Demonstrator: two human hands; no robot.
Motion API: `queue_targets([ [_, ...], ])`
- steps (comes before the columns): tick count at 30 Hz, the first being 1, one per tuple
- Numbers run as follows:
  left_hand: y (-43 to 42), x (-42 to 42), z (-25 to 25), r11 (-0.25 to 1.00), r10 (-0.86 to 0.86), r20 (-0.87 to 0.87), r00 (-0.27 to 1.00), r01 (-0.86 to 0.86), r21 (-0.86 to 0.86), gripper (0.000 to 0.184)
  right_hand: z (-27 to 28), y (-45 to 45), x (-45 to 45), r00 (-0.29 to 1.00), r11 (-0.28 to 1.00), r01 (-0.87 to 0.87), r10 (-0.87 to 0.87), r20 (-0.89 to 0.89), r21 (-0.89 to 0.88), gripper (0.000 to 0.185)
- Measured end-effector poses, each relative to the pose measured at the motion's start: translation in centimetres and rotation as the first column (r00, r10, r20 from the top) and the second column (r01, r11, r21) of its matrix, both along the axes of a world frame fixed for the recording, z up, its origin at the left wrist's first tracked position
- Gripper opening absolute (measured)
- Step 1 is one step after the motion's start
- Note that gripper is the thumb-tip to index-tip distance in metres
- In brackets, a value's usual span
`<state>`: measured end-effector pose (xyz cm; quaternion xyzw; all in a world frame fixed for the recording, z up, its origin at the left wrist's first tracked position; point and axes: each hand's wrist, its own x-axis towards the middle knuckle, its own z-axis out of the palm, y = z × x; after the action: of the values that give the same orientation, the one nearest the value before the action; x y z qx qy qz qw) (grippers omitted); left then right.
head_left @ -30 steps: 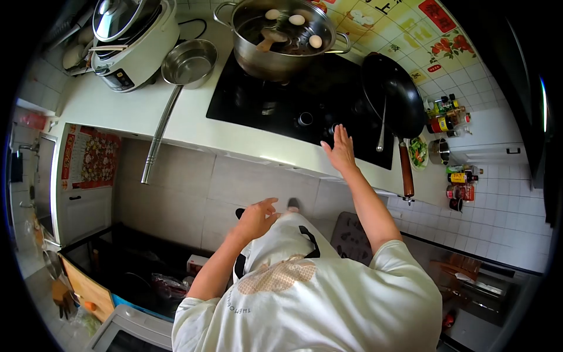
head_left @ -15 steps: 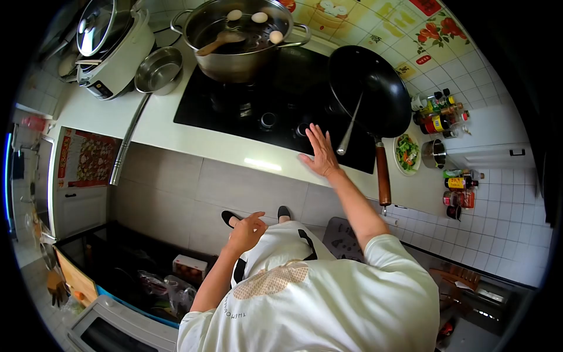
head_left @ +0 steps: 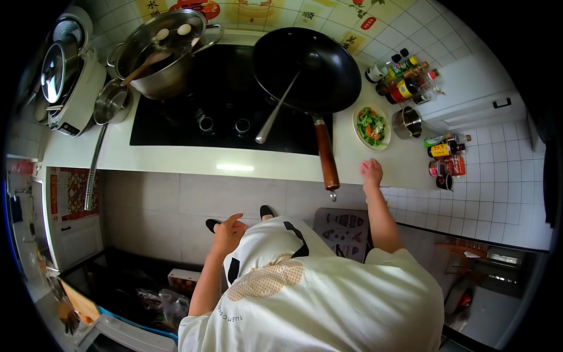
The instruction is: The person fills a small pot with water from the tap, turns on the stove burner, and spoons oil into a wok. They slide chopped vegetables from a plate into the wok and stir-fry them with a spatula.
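Observation:
My right hand (head_left: 370, 172) is at the counter's front edge, its fingers loosely curled with nothing seen in them. Just beyond it sits a plate (head_left: 356, 127) of mixed green and orange vegetables (head_left: 372, 126). To its left, the brown wooden handle (head_left: 326, 155) of a black wok (head_left: 334, 70) juts over the edge. A metal ladle (head_left: 275, 114) leans inside the wok, its handle end toward me. My left hand (head_left: 229, 233) hangs in front of my body, empty, fingers apart and partly bent.
A large steel pot (head_left: 158, 87) with eggs and a wooden spoon stands at the back left of the black cooktop (head_left: 193, 132). Left of it are a long-handled saucepan (head_left: 111, 102) and a white cooker (head_left: 82, 97). Bottles (head_left: 404, 89) and a metal cup (head_left: 406, 122) stand at right.
My right hand has moved right, from over the cooktop's front edge to near the vegetable plate, and its fingers have curled. The view has shifted right. My left hand stays low.

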<state>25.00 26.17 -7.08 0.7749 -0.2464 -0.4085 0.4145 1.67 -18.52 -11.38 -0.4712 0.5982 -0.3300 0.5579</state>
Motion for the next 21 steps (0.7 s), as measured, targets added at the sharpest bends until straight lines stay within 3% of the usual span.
queue_targets([
  [4,-1.7,-2.3,2.2,0.999,0.035,-0.056,0.998,-0.035,-0.005,0.035,0.2,-5.2,0.9,0.979,0.974,0.111,-0.141,0.147,0.196,0.028],
  [6,-1.9,-3.6,2.5,1.000,0.019,-0.029,0.999,-0.019,0.005,0.035,-0.3,-6.8,1.3,0.919,0.951,0.054,-0.166,0.357,0.304,0.024],
  [17,0.2,-5.4,3.9,0.990,-0.045,-0.027,0.999,0.048,0.135,0.036,-1.1,-6.4,0.8,0.909,0.980,-0.072,-0.013,0.417,0.187,0.028],
  [21,0.7,-5.3,2.7,0.996,-0.042,-0.044,0.998,0.045,0.083,0.036,-0.4,-5.2,0.7,0.959,0.975,-0.043,-0.021,0.282,0.217,0.027],
])
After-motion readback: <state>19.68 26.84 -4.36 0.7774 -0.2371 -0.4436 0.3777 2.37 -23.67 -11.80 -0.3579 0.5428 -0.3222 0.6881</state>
